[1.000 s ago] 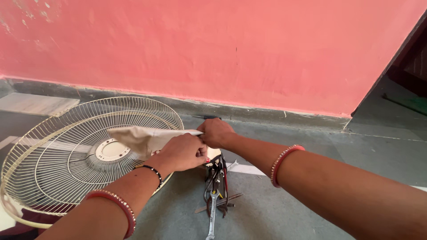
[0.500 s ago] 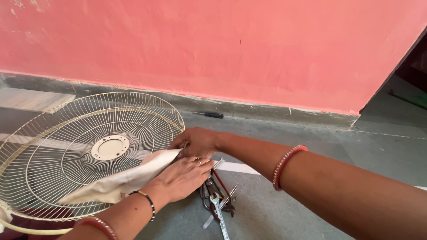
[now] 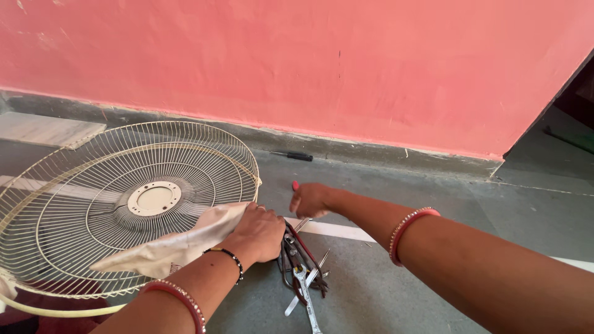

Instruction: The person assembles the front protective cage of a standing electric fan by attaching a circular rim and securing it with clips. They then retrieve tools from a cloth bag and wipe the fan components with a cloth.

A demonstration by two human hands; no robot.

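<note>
A cream wire fan guard stands tilted on the grey floor at the left. My left hand grips a beige cloth that lies across the guard's lower right rim. My right hand hovers just right of the rim with its fingers loosely curled and nothing in it, apart from the guard. A pile of hand tools, with pliers and a spanner among them, lies on the floor just below both hands.
A black-handled screwdriver lies near the foot of the pink wall. A white strip runs across the floor. A pale stone slab sits at far left, and a dark doorway opens at right.
My left hand has dragged the cloth from the guard's upper part down to its lower right rim. My right hand has let go of the rim and moved off to the right.
</note>
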